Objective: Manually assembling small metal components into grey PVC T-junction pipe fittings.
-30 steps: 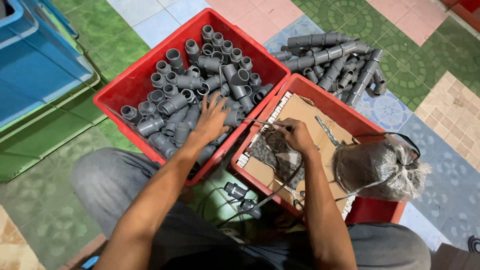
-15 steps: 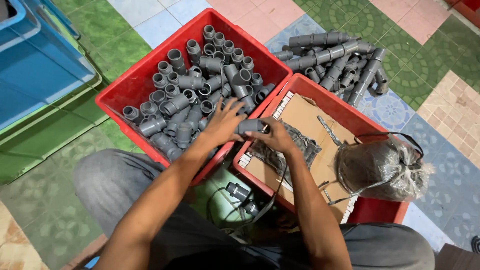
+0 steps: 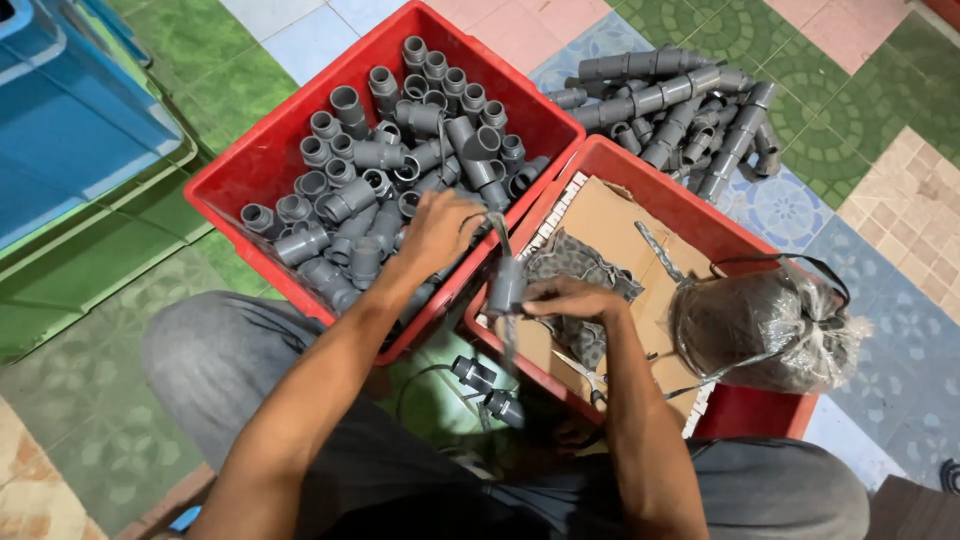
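Two red crates [image 3: 250, 195]. Right hand [image 3: 570, 298] grips one grey fitting [image 3: 507, 285]; left hand [image 3: 440, 228], just beside, pinches its black cord [image 3: 497, 228], now lifted higher than before.

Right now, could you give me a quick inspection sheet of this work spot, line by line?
Surface: patterned tile floor; person sits on it.
Job's things: small grey pipe fitting with dark wire, held above the gap between the red crate of grey fittings and the cardboard-lined red crate.
Clutter: heap of joined grey pipes; bagged coil of black wire.
Hands: left hand over the fittings, pinching the wire; right hand gripping the fitting.
Cables: black leads with small black parts by the lap.
Surroundings: blue bin at the left.
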